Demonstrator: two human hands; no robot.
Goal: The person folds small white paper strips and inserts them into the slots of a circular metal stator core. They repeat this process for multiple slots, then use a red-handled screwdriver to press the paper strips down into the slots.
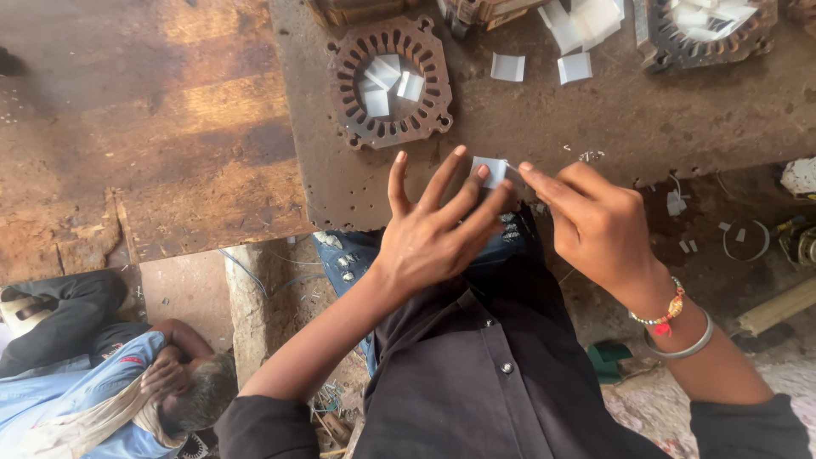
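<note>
My left hand [438, 225] is spread flat over the near edge of a dark metal table [544, 119], its fingertips pressing a small white paper slip [490, 170]. My right hand [595, 221] pinches the right edge of that same slip between thumb and forefinger. A rusty round slotted stator core [390, 82] lies on the table just beyond my left hand, with several white paper slips [387, 81] in its bore.
Loose white slips [544, 65] and a pile of them [586, 21] lie at the back of the table. Another slotted core [710, 30] sits at the top right. A wooden surface [144, 127] lies to the left. A person [110, 374] lies on the floor at lower left.
</note>
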